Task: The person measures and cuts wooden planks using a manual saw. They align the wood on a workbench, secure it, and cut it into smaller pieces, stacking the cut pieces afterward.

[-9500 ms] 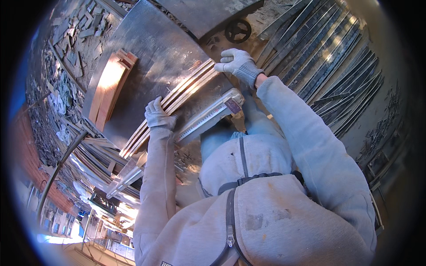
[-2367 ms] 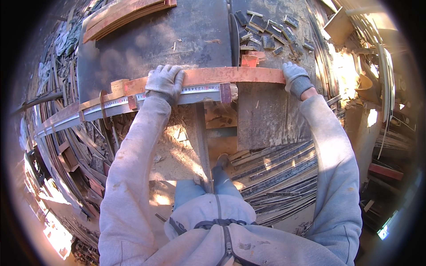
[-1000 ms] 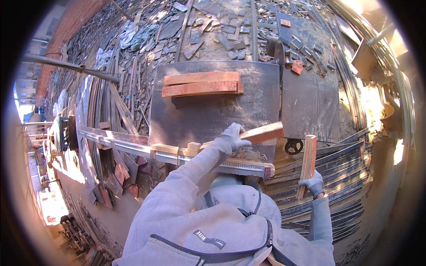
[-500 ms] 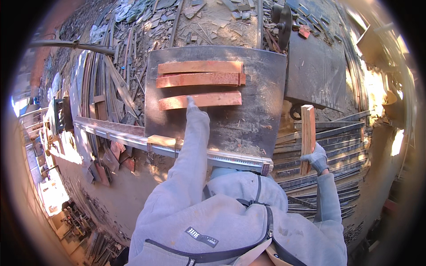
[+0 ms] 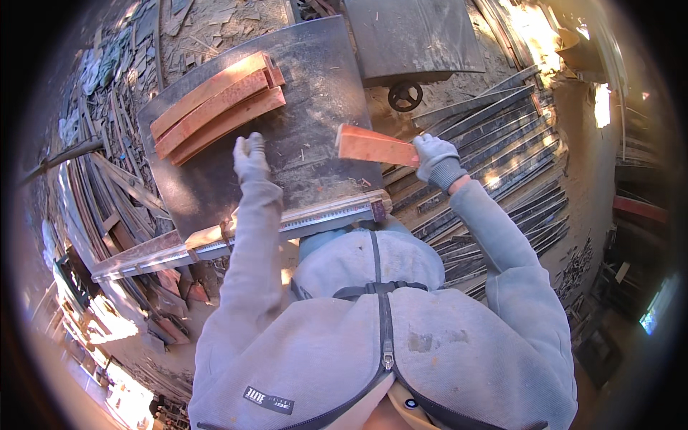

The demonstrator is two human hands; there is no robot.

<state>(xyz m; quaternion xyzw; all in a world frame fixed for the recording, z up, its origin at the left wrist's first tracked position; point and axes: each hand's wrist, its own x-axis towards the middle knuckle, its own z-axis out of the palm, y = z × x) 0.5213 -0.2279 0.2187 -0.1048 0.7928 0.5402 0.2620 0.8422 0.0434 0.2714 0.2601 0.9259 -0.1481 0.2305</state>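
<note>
My left hand (image 5: 251,156), in a grey glove, is held over the dark metal table (image 5: 315,93) with its fingers stretched out and nothing in them. Just beyond it, several reddish wooden boards (image 5: 228,126) lie nearly parallel and close against each other, slanting up to the right. My right hand (image 5: 438,159), also gloved, grips the end of a short bundle of reddish wooden boards (image 5: 376,145). The bundle points left over the table's right edge; how many boards it has is hard to tell from here.
A fence bar with a measuring scale (image 5: 326,213) runs along the table's near edge. Long dark bars (image 5: 494,136) lie in rows at the right, by a handwheel (image 5: 405,95) under a second metal table (image 5: 416,36). Wood strips and scraps (image 5: 115,186) cover the left.
My left hand has come off the nearest board, which now lies closer to the others. My right hand has swung the bundle up and left to the table edge. The view has turned right.
</note>
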